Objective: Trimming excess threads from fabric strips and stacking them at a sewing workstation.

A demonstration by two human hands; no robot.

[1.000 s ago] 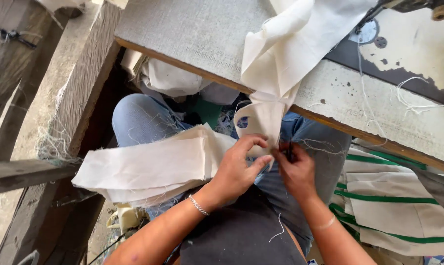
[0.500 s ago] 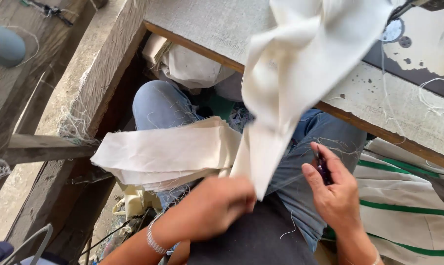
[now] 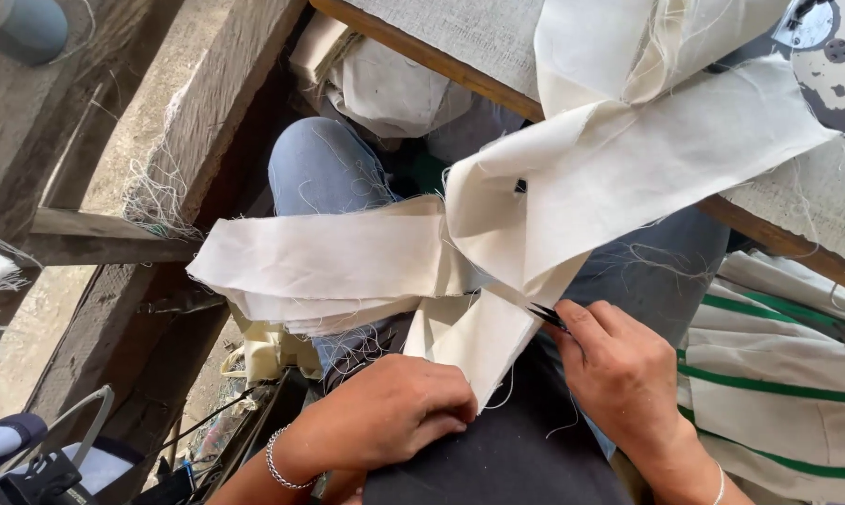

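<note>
While the left hand [image 3: 385, 411] pinches the cloth strip's [image 3: 483, 341] low end, the strip runs up and away from its closed fingers. Right hand [image 3: 619, 365], nearer the edge, grips black snips [image 3: 546, 316], tips touching it.

A worn table [image 3: 479, 37] with a wooden front edge crosses the top of the view from the middle to the right edge, its pale top covered in coarse grey cloth. Left of it, rough timber beams [image 3: 161, 140] run diagonally, with loose threads [image 3: 161, 192] caught on them. A grey pipe [image 3: 21, 28] sits in the upper left corner. At the right edge lies green-striped fabric [image 3: 787, 383]. Daylight is soft and even.
</note>
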